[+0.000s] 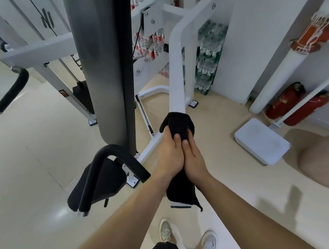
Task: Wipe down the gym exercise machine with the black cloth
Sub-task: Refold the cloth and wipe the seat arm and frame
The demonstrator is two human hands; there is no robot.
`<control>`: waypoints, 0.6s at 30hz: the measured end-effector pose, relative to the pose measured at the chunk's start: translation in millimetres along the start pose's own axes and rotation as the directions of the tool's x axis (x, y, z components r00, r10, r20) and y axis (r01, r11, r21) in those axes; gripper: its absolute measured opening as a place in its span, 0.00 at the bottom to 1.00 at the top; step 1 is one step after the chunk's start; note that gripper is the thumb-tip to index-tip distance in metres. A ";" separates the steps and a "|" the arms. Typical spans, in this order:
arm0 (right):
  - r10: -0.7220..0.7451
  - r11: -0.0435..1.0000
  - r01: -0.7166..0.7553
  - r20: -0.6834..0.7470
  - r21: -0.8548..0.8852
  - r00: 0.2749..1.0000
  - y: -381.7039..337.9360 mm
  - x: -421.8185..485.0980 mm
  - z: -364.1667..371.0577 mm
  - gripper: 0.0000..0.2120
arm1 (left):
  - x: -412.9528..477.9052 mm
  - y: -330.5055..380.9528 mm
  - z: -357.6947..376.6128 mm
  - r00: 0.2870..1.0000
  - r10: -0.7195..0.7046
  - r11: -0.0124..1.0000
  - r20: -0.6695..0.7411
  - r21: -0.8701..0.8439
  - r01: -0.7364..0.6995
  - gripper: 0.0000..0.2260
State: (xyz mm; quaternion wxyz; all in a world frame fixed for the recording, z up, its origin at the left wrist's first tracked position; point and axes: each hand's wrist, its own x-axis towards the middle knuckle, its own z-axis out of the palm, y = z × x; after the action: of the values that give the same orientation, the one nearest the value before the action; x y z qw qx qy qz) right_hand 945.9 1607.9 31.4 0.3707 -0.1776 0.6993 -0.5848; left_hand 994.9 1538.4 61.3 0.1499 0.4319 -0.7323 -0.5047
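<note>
Grip is two-handed: left hand (168,153) and right hand (193,157), side by side and touching, both clamp the black cloth (176,123) wrapped round the white machine bar (176,71) that runs toward 12 o'clock, evidently so the cloth bears on the bar's whole girth when slid.
</note>
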 end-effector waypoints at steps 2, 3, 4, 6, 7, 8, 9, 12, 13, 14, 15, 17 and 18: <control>-0.005 1.000 0.005 -0.004 -0.017 1.000 -7.0 20.6 -0.2 0.23 | 20.1 6.1 0.3 1.000 0.006 1.000 -0.011 -0.001 -0.006 0.16; -0.005 1.000 0.005 -0.003 -0.022 1.000 -10.7 31.7 -0.9 0.23 | 30.7 10.0 0.3 1.000 0.010 1.000 -0.014 -0.003 -0.010 0.16; -0.006 1.000 0.006 0.004 -0.027 1.000 -15.6 42.6 -1.9 0.24 | 43.0 12.9 1.0 1.000 0.012 1.000 -0.014 -0.002 -0.012 0.16; -0.013 0.999 0.014 0.013 -0.038 1.000 -25.6 66.6 -3.3 0.24 | 68.8 19.9 2.5 1.000 0.004 1.000 -0.003 0.006 -0.004 0.17; -0.022 0.999 0.022 0.014 -0.040 1.000 -30.2 79.3 -3.3 0.25 | 81.0 24.9 2.1 1.000 -0.006 1.000 0.003 0.005 0.006 0.18; -0.029 0.999 0.030 0.016 -0.041 0.999 -35.0 91.9 -3.0 0.26 | 93.0 29.2 1.5 1.000 -0.009 1.000 0.005 -0.002 0.009 0.19; -0.035 0.998 0.036 0.015 -0.043 0.999 -39.4 104.1 -2.4 0.29 | 104.1 34.0 1.0 1.000 -0.011 1.000 0.013 -0.011 0.011 0.19; -0.044 0.998 0.045 0.019 -0.036 0.999 -49.1 141.4 -2.0 0.35 | 136.1 46.2 -0.9 0.998 -0.030 0.998 0.058 -0.060 0.033 0.23; -0.042 0.998 0.042 0.018 -0.036 0.999 -53.3 151.4 -2.2 0.33 | 147.4 48.1 -0.7 0.998 -0.036 0.997 0.060 -0.061 0.040 0.23; -0.041 0.999 0.042 0.018 -0.034 0.999 -57.9 160.4 -2.6 0.31 | 158.2 49.3 -0.3 0.998 -0.040 0.997 0.057 -0.067 0.043 0.23; -0.040 0.999 0.040 0.018 -0.024 0.999 -61.5 169.1 -3.7 0.28 | 167.3 50.9 -0.3 0.998 -0.036 0.997 0.049 -0.070 0.040 0.23; -0.055 0.998 0.055 0.008 -0.021 0.998 -65.6 183.4 -5.6 0.27 | 180.7 54.9 -0.6 0.999 -0.031 0.996 0.044 -0.081 0.034 0.23; -0.065 0.997 0.065 0.013 -0.030 0.998 -66.9 188.2 -6.1 0.27 | 184.2 56.3 -0.5 0.999 -0.026 0.995 0.046 -0.093 0.030 0.23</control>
State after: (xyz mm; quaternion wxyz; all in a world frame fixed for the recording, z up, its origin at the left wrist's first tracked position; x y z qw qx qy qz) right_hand 804.5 1466.9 36.7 0.3529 -0.2091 0.6998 -0.5849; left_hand 860.9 1400.3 70.5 0.1462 0.4231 -0.7050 -0.5500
